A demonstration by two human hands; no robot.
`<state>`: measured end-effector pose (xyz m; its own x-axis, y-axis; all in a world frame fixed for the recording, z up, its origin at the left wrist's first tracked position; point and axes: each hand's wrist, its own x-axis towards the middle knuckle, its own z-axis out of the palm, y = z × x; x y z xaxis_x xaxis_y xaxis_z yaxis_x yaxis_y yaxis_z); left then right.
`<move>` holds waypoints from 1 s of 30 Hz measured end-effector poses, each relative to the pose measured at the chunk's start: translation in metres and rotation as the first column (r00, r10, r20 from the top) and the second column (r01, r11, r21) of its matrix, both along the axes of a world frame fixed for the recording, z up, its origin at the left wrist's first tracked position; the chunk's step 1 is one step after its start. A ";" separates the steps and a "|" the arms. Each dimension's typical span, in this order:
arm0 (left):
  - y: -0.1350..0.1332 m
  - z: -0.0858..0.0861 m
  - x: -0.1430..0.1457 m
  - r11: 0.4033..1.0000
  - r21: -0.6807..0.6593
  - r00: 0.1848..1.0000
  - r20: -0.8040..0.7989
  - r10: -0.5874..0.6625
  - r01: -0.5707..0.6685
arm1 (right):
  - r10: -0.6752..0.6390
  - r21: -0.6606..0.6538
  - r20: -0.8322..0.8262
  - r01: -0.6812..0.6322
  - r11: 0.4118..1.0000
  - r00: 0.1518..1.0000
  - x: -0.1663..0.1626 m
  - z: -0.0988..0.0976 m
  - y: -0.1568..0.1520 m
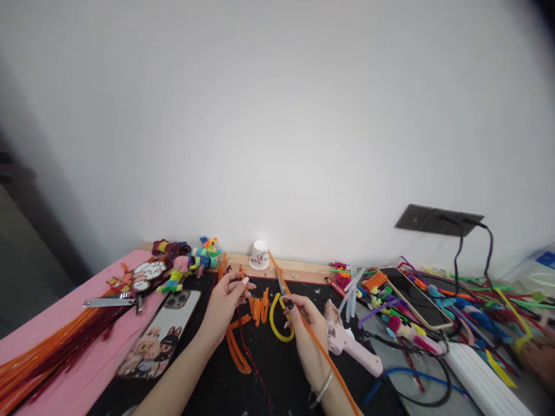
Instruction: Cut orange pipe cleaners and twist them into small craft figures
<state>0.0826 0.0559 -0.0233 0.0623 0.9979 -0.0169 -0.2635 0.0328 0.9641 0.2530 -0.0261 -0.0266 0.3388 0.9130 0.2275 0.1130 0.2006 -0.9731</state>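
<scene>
My left hand (226,300) hovers over the black mat (281,370), its fingertips pinched on a short orange pipe-cleaner piece (241,273). My right hand (303,323) is closed on yellow-handled scissors (280,306), whose blades point up and away. A long orange pipe cleaner (321,346) also runs through that hand, from the far table edge down past my wrist. Between the hands lie several cut orange pieces (259,309). Longer bent orange lengths and a dark red one (239,349) lie beneath my left hand.
A phone in a cartoon case (162,335) and a bundle of orange and red pipe cleaners (47,352) lie left. A pink glue gun (347,341), another phone (416,297), cables and colourful scraps crowd the right. A paper cup (259,255) stands by the wall. Another person's hand (540,355) shows at far right.
</scene>
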 end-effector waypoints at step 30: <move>-0.005 0.000 0.004 0.987 -0.143 0.994 0.085 -0.062 0.074 | 0.176 -0.033 -0.248 -0.190 0.981 0.953 -0.009 0.003 0.001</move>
